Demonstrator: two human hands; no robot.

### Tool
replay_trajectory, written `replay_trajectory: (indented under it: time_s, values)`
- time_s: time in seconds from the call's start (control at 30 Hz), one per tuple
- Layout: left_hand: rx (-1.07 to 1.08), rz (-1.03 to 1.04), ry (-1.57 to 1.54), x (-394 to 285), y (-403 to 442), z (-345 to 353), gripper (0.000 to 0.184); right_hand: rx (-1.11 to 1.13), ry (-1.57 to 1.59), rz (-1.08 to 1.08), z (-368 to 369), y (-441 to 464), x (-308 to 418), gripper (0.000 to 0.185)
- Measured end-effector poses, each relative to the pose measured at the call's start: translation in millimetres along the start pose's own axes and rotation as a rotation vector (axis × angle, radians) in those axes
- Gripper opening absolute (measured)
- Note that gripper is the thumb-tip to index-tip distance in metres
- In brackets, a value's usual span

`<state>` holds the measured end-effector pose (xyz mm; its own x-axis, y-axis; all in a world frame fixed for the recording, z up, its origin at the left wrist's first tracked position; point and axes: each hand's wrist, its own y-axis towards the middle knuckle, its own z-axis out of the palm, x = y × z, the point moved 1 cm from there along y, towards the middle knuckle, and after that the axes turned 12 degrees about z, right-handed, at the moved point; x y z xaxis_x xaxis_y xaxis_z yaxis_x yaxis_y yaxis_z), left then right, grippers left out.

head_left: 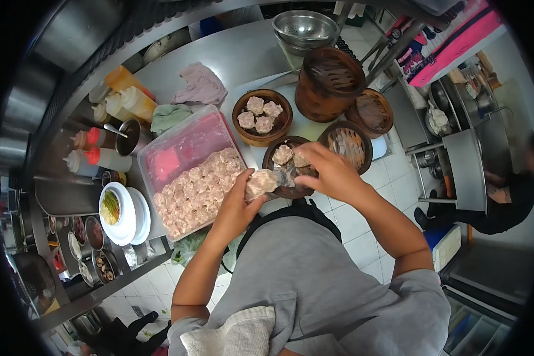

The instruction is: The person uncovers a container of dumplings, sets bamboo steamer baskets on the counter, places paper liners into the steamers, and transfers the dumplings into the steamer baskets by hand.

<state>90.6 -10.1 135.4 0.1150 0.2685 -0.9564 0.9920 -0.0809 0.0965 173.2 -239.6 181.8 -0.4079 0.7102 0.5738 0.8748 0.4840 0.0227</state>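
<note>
My left hand is closed around a few raw siu mai dumplings, held between the tray and a small bamboo steamer. Over that steamer, the fingers of my right hand pinch a dumpling, partly hidden by them. Another siu mai sits inside at the far left. A clear plastic tray to the left holds rows of siu mai and a pink piece. Just beyond my hands, a second steamer contains several siu mai.
An open steamer, a stack of steamers and another steamer stand right. Sauce bottles, cloths and white plates are left. Metal colanders stand at the back. A person is at far right.
</note>
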Motion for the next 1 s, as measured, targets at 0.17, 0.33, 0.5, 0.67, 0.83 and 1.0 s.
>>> replay_trajectory:
  time_s: [0.17, 0.33, 0.5, 0.67, 0.83, 1.0]
  values:
    - [0.226, 0.227, 0.300, -18.6, 15.9, 5.2, 0.052, 0.203, 0.259, -0.101, 15.8, -3.9, 19.0, 0.053]
    - [0.247, 0.297, 0.238, -20.0, 22.3, 3.6, 0.052, 0.079, 0.257, -0.037, 34.6, -4.0, 5.2, 0.049]
    - [0.306, 0.196, 0.154, -20.8, 25.3, -2.4, 0.050, 0.277, 0.421, 0.095, 23.0, -0.9, -0.8, 0.046]
    - [0.456, 0.142, 0.112, -27.6, 33.4, -12.7, 0.049, 0.394, 0.517, 0.102, 23.0, 0.3, -3.5, 0.042]
    - [0.517, 0.157, -0.002, -22.6, 34.5, -17.2, 0.052, 0.486, 0.601, 0.083, 31.6, 2.1, -12.1, 0.040]
    - [0.519, -0.103, -0.335, -10.7, 30.2, -16.4, 0.047, 0.677, 0.795, 0.171, 31.9, 0.6, -23.3, 0.036]
